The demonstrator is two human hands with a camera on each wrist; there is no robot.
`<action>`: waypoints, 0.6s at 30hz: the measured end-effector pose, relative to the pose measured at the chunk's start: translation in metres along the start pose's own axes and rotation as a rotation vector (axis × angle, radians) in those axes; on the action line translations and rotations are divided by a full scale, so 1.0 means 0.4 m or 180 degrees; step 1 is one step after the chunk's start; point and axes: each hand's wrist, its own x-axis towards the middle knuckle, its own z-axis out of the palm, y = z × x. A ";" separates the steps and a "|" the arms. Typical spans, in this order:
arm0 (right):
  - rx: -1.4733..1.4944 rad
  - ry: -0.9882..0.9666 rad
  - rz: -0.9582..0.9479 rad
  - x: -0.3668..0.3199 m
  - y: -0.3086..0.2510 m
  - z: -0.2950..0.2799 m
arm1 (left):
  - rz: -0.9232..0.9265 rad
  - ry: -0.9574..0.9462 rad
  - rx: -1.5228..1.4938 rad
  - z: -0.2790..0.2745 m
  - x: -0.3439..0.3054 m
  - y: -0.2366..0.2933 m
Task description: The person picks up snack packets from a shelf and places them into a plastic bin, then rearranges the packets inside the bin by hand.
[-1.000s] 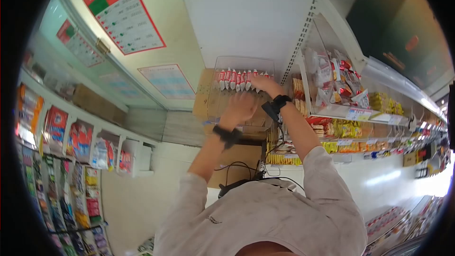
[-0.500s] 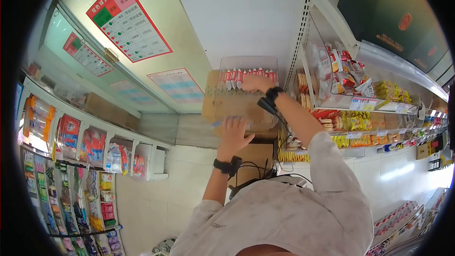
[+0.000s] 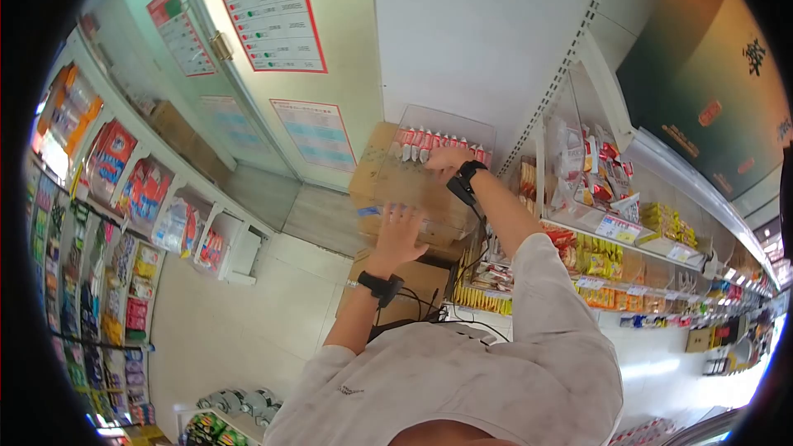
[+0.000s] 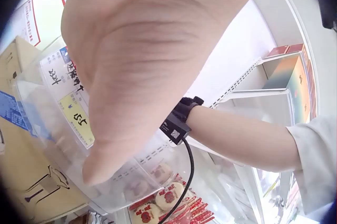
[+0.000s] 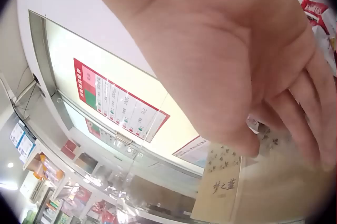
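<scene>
A clear plastic bin holds a row of red-and-white wrapped snack packets along its far side. My right hand reaches over the bin, fingertips at the packets; in the right wrist view its outer fingers extend and a shiny bit of wrapper shows by the thumb. My left hand is at the bin's near side, fingers straight and thumb spread. In the left wrist view that hand covers part of a price card on the bin's wall.
Cardboard boxes sit under and beside the bin. On the right, shelves hold bagged snacks and yellow packs. A glass door stands at the left, near a poster and a goods rack. Black cables hang near the body.
My left hand has drawn back from inside the bin to its near side, fingers straightened. My right hand moved left along the packets, then stayed among them. The head view has shifted.
</scene>
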 end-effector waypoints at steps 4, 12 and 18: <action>0.0409 -0.0226 -0.0380 0.003 -0.020 0.017 | 0.0024 0.0096 -0.0009 -0.001 -0.001 -0.004; 0.0908 0.0077 -0.0839 -0.007 -0.063 0.037 | -0.0047 0.0228 0.0077 0.013 -0.010 0.006; 0.0834 -0.0721 -0.0706 0.016 -0.088 0.031 | -0.0024 0.0386 0.0107 0.029 -0.011 0.004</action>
